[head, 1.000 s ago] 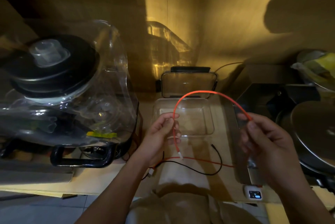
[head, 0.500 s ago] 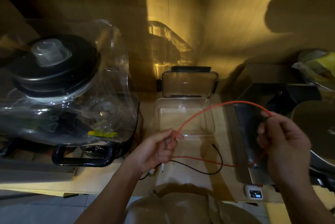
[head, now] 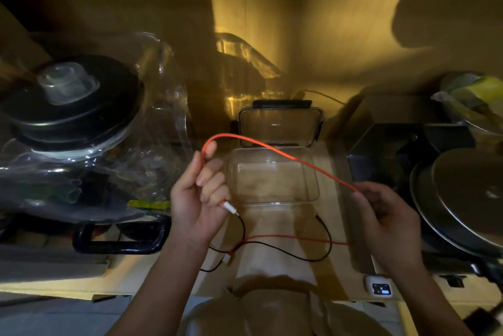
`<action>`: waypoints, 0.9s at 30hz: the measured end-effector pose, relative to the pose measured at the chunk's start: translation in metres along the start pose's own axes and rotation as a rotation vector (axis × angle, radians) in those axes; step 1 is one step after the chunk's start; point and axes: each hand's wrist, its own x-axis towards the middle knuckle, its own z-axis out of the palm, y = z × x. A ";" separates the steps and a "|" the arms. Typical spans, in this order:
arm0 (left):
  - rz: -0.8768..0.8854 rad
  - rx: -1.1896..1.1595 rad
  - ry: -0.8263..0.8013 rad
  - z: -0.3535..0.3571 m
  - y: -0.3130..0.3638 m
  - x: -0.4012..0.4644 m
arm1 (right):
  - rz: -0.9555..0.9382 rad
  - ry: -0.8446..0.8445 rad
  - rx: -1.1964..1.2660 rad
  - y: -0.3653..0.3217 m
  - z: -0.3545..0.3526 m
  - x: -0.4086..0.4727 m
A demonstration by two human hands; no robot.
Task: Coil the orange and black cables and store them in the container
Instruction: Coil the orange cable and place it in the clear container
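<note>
Raised since before, left hand (head: 200, 199) arches orange cable (head: 275, 148) toward right hand (head: 386, 216).

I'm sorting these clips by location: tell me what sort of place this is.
Probably a dim home kitchen counter or storage nook. A clear blender jug with a black lid stands at left, round metal pans at right, and a clear plastic food container with its hinged lid open sits between.

- No text, label, brand or number can be read anywhere.
- The yellow label (head: 148, 203) on the clear bag is too blurred to read.
- The small white device (head: 379, 286) shows a lit screen, unreadable.
</note>
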 end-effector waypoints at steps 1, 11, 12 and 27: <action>0.016 -0.034 -0.006 0.004 0.001 0.000 | 0.004 0.032 0.004 0.002 0.001 0.000; 0.066 -0.004 -0.004 0.028 0.001 -0.001 | 0.166 0.243 0.055 0.027 0.023 -0.009; 0.060 0.034 0.002 0.029 0.000 0.000 | 0.148 0.253 0.053 0.028 0.023 -0.010; 0.144 0.561 0.152 0.043 -0.020 0.016 | -0.460 -0.110 -0.164 0.022 0.014 -0.005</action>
